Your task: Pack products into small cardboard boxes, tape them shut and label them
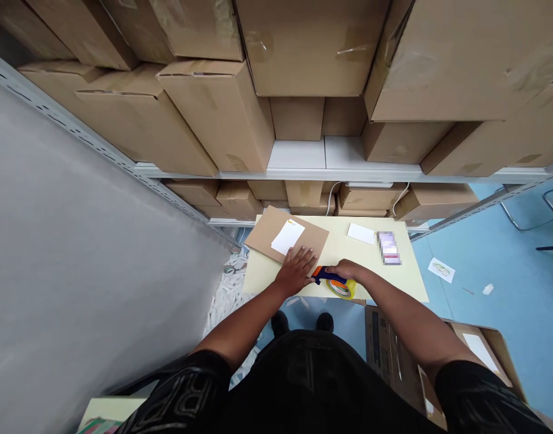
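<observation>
A flat brown cardboard box (pixel 262 233) lies tilted on the pale yellow table (pixel 369 277), a white label (pixel 287 236) on its top. My left hand (pixel 296 271) rests on the box's near part with its fingers spread. In my right hand (pixel 346 269) is a tape dispenser (pixel 322 275), dark blue and orange, with its head at the box's near right corner. Its yellow tape roll (pixel 342 289) hangs below my fingers. Whether tape sticks to the box I cannot make out.
White labels (pixel 361 233) and a blurred purple stack (pixel 389 248) lie on the table's right side. Shelves (pixel 298 155) with cardboard boxes stand beyond. A grey wall (pixel 99 241) is at left, with paper scraps (pixel 222 301) beside it. An open carton (pixel 497 343) stands at lower right.
</observation>
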Demonstrator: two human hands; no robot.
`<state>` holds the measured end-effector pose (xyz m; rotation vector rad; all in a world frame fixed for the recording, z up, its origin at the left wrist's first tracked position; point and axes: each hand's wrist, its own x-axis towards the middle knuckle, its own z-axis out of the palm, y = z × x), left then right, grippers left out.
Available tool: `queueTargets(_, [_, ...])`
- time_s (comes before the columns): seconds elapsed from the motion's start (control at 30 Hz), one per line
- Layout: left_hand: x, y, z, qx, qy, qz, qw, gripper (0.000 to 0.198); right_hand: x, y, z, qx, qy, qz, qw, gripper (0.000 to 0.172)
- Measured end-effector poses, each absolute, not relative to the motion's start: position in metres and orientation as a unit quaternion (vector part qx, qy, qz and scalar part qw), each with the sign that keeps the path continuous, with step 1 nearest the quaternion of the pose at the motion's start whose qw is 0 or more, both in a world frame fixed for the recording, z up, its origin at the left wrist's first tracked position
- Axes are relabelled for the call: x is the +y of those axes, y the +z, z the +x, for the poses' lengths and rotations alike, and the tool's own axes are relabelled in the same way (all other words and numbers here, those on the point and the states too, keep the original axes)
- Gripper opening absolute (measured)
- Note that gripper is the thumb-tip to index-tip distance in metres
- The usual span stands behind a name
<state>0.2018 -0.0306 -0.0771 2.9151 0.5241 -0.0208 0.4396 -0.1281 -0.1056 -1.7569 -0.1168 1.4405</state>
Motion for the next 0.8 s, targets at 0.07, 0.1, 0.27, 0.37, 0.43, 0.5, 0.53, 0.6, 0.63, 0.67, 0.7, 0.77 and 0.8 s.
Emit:
queueTargets(0.07, [-0.031, -0.077, 0.202, 0.179, -0.005, 0.98, 0.086, 0.078, -0.127, -0.101, 0.431, -0.075, 0.573, -0.716, 0.392, 0.042])
queueTargets(0.1, [-0.031, -0.077, 0.203, 0.179, -0.003, 0.98, 0.085, 0.078, -0.129, -0.098, 0.422, -0.091, 0.572, -0.724, 0.374, 0.041])
queueTargets(0.27, [-0.033, -0.076, 0.205, 0.188, 0.019, 0.978, 0.084, 0.08, -0.152, -0.09, 0.361, -0.352, 0.501, -0.773, 0.167, 0.048])
queueTargets(0.37, [-0.035, -0.076, 0.205, 0.186, 0.032, 0.978, 0.089, 0.08, -0.177, -0.089, 0.351, -0.38, 0.456, -0.792, 0.145, 0.055])
queueTargets(0.43, [-0.035, -0.076, 0.204, 0.186, 0.032, 0.978, 0.09, 0.08, -0.202, -0.09, 0.364, -0.339, 0.444, -0.811, 0.175, 0.056])
queueTargets(0.5, [-0.036, -0.076, 0.203, 0.19, 0.028, 0.977, 0.09, 0.08, -0.23, -0.091, 0.386, -0.291, 0.447, -0.818, 0.218, 0.056])
queueTargets(0.53, [-0.036, -0.076, 0.203, 0.193, 0.025, 0.977, 0.09, 0.08, -0.244, -0.09, 0.399, -0.258, 0.455, -0.817, 0.243, 0.055])
queueTargets(0.6, [-0.036, -0.076, 0.203, 0.194, 0.02, 0.977, 0.09, 0.08, -0.264, -0.085, 0.424, -0.19, 0.465, -0.81, 0.302, 0.054])
queueTargets(0.63, [-0.036, -0.075, 0.203, 0.194, 0.018, 0.977, 0.09, 0.08, -0.269, -0.081, 0.435, -0.156, 0.464, -0.805, 0.336, 0.052])
queueTargets(0.67, [-0.036, -0.075, 0.203, 0.193, 0.016, 0.977, 0.089, 0.08, -0.27, -0.076, 0.446, -0.126, 0.461, -0.797, 0.369, 0.051])
queueTargets(0.7, [-0.036, -0.073, 0.204, 0.192, 0.014, 0.977, 0.089, 0.081, -0.267, -0.068, 0.456, -0.102, 0.456, -0.787, 0.403, 0.05])
queueTargets(0.77, [-0.035, -0.071, 0.204, 0.195, 0.009, 0.977, 0.091, 0.081, -0.251, -0.049, 0.475, -0.085, 0.441, -0.766, 0.46, 0.049])
queueTargets(0.8, [-0.035, -0.07, 0.204, 0.198, 0.005, 0.976, 0.096, 0.082, -0.238, -0.036, 0.484, -0.094, 0.429, -0.758, 0.482, 0.05])
